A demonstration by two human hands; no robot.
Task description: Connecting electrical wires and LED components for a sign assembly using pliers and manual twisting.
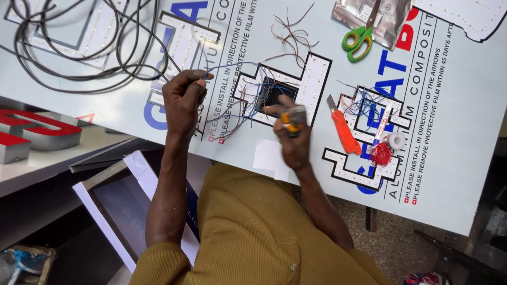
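A white sign letter studded with small lights (296,79) lies on a printed composite sheet (454,132), with thin blue and red wires (244,100) trailing from it. My left hand (183,97) pinches the end of a blue wire and holds it up to the left of the letter. My right hand (293,134) grips a small tool with an orange and grey handle (291,119) just below the letter, its index finger pointing at the wires.
An orange utility knife (342,129) lies right of my right hand, beside another wired letter (369,113), a red wire coil (380,154) and a solder spool (395,140). Green-handled scissors (358,41) rest on a foil pouch. Black cable (79,42) loops top left.
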